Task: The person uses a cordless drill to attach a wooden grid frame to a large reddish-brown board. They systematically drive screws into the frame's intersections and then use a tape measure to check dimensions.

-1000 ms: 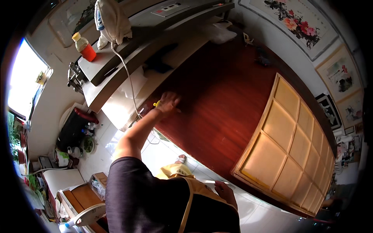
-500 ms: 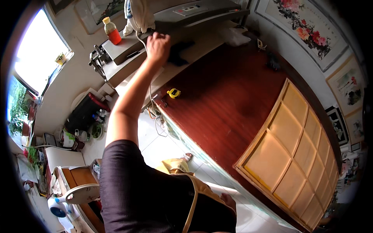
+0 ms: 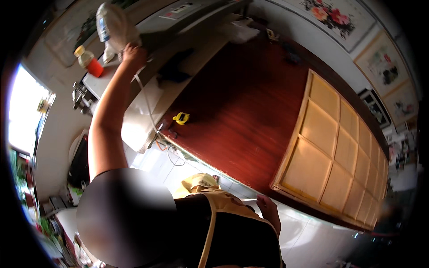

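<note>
My left arm reaches far out to the upper left. My left hand (image 3: pixel 134 57), its fingers curled, is at the lower end of a pale, rounded, bag-like thing (image 3: pixel 117 29) with a blue mark; what lies inside the fingers is hidden. A white cord (image 3: pixel 145 96) runs down from beside that hand past the table corner. Left of the hand stands a bottle of red liquid (image 3: pixel 92 63) with a yellow cap. My right hand (image 3: pixel 268 209) hangs low beside the dark red table (image 3: pixel 232 120), fingers loosely apart, holding nothing.
A wooden lattice panel (image 3: pixel 333 154) lies on the table's right part. A yellow tape measure (image 3: pixel 181 118) rests near its left corner. Behind my left hand is a long grey machine (image 3: pixel 178 20). Wires (image 3: pixel 175 157) hang by the table corner.
My left hand has gone from beside the cord up to the pale bag-like thing. My right hand has come further into view near the table edge. The whole view has shifted and tilted.
</note>
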Demonstrator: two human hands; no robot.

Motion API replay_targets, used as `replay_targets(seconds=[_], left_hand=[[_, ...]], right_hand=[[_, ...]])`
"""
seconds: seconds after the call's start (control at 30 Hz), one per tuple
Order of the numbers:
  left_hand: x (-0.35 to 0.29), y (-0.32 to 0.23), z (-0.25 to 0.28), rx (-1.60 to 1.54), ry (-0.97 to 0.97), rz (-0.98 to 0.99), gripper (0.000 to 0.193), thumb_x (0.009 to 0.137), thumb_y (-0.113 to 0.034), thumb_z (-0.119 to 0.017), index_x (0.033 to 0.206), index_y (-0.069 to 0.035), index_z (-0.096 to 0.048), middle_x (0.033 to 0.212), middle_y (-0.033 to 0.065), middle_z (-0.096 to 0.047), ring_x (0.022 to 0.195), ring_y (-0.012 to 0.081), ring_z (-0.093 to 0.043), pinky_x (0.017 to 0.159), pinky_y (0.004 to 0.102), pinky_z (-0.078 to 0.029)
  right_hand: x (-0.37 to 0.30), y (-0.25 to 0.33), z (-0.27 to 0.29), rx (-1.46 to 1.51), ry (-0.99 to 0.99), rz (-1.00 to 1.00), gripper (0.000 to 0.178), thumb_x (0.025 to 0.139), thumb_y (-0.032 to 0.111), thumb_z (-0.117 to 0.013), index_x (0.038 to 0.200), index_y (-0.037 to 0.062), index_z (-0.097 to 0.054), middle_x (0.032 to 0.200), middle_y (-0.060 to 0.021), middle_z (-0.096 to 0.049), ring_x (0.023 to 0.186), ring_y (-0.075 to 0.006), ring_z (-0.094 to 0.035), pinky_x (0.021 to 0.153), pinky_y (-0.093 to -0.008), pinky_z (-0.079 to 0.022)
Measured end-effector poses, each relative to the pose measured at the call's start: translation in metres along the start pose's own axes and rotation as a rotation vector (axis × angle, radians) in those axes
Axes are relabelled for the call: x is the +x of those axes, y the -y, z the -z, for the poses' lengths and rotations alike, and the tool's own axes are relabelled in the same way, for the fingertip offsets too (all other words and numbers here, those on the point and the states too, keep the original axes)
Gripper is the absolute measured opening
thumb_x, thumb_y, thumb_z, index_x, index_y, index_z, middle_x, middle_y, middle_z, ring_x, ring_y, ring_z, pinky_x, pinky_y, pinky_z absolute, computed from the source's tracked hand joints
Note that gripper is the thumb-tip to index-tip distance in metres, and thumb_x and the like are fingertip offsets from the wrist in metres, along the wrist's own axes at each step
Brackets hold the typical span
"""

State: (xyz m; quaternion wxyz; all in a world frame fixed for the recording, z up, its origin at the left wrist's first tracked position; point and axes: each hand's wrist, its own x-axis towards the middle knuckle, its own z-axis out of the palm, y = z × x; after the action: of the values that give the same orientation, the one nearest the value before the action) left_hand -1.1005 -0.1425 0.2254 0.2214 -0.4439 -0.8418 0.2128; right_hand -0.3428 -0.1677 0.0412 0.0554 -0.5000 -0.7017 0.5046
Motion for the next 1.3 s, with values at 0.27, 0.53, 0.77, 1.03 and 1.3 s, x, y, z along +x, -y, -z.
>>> replay_targets(seconds=[0.27,0.53,0.77,1.03,1.3], left_hand=[[0.001,-0.003,0.006,0.009,-0.011,-0.055,0.020,0.078,-0.019,-0.058,0.087,-0.015,-0.075,0.101,0.0051,-0.071,0.115,0.0199,-0.055,0.102,0.0356,-0.035],[-0.011,-0.005,0.097,0.020,-0.403,-0.179,0.013,0.080,-0.018,-0.059,0.088,-0.013,-0.069,0.096,0.0055,-0.067,0.106,0.0241,-0.056,0.091,0.0391,-0.040],[-0.035,-0.190,0.218,-2.192,-0.037,-0.450,0.008,0.088,-0.006,-0.068,0.091,-0.007,-0.061,0.089,-0.0022,-0.056,0.086,0.0077,-0.053,0.081,0.0237,-0.043],[-0.049,-0.304,0.213,-2.481,0.009,-0.603,0.008,0.088,-0.008,-0.069,0.088,-0.007,-0.062,0.090,0.0022,-0.054,0.084,0.0135,-0.053,0.080,0.0278,-0.045],[-0.038,-0.314,0.193,-2.538,0.331,-0.516,0.008,0.093,-0.012,-0.065,0.093,-0.006,-0.060,0.090,0.0007,-0.058,0.084,0.0097,-0.055,0.080,0.0257,-0.046]], right_hand=[[0.030,0.020,0.012,0.040,0.002,0.078,0.032,0.092,0.014,-0.065,0.122,0.0043,-0.062,0.111,-0.0135,-0.068,0.099,-0.0223,-0.067,0.084,-0.0325,-0.054],[0.071,0.032,0.057,0.169,0.212,0.097,0.038,0.094,0.014,-0.062,0.130,0.0031,-0.054,0.122,-0.0166,-0.064,0.115,-0.0256,-0.061,0.097,-0.0363,-0.049],[0.136,0.132,0.111,0.244,0.206,0.348,0.035,0.096,0.009,-0.057,0.130,-0.0004,-0.054,0.124,-0.0121,-0.063,0.112,-0.0195,-0.062,0.096,-0.0316,-0.049],[0.196,0.264,0.132,0.597,0.166,0.683,0.038,0.103,0.025,-0.049,0.131,-0.0007,-0.051,0.125,-0.0124,-0.061,0.103,-0.0171,-0.063,0.085,-0.0292,-0.053],[0.243,0.283,0.101,0.610,0.007,0.789,0.019,0.086,-0.002,-0.070,0.103,0.0029,-0.063,0.095,-0.0013,-0.061,0.082,-0.0067,-0.060,0.067,-0.0182,-0.049]])
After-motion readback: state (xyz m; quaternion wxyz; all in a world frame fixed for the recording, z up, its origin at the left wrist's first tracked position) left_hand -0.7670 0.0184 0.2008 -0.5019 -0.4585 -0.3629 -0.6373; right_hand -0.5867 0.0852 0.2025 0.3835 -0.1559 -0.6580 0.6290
